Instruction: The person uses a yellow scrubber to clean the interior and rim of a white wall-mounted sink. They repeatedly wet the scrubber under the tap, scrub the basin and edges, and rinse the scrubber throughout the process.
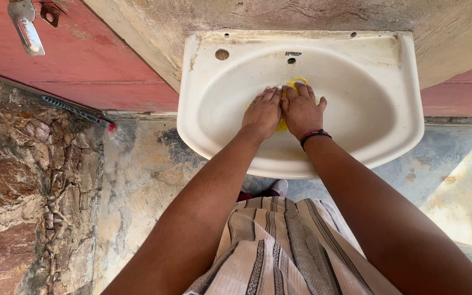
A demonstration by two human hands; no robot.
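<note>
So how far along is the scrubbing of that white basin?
Midway, it seems. Both hands, left hand and right hand, press a yellow scrubber flat against the bowl of the sink below the drain. The bowl looks fairly pale already; the brownish grime on the back ledge looks untouched.

Yellow scrubber [293,83]: a thin, mesh-like piece, bright yellow, mostly covered, showing only as a looped edge just above centre of the frame and slivers lower down. It lies pressed flat on the inner slope of the basin [356,104], cream-white ceramic, oval, wall-mounted, stained, filling the upper centre-right.
</note>
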